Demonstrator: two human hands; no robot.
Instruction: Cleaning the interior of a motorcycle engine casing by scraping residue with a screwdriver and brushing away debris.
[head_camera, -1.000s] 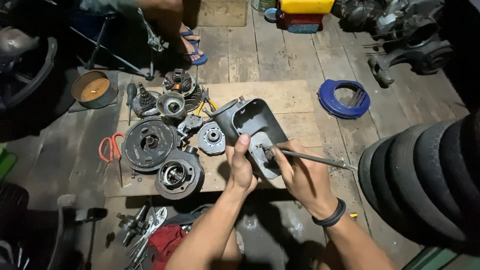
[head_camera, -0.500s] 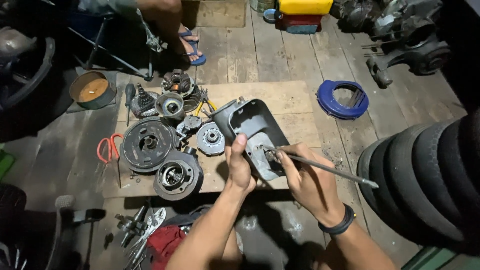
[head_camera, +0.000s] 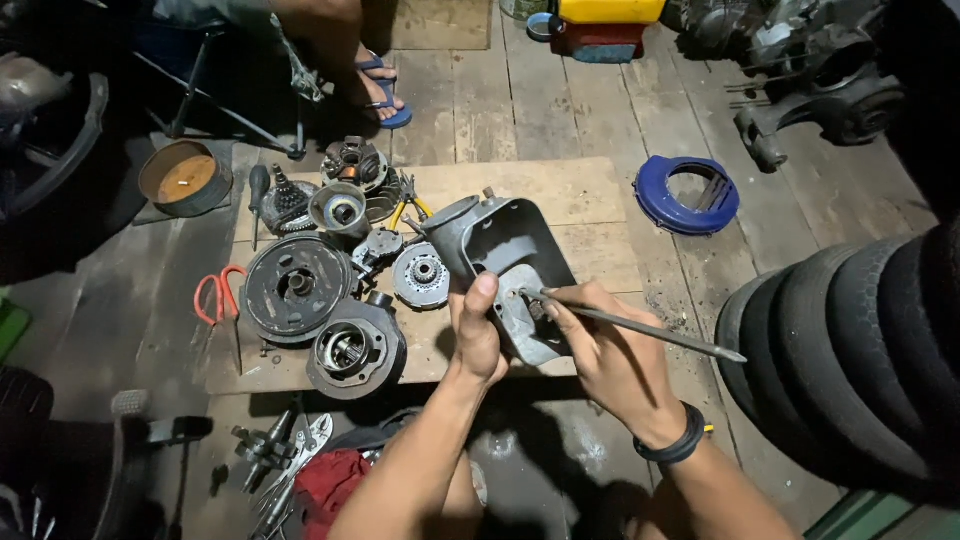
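Over the near right edge of the wooden board (head_camera: 580, 195) on the floor, the left hand (head_camera: 478, 335) holds a grey metal engine cover (head_camera: 505, 250), grip clenched on its near edge, thumb up against the inner wall. The right hand (head_camera: 610, 350) grasps a long metal rod (head_camera: 640, 328) like a pen, tip set inside the cover, handle end pointing right towards the stacked tyres (head_camera: 850, 370). Left of the cover lie a small toothed disc (head_camera: 421, 275), a round drum plate (head_camera: 296, 287) and a cylinder (head_camera: 355, 350). Red-handled scissors (head_camera: 218, 295) lie at the board's left edge. A blue ring cover (head_camera: 688, 195) rests far right.
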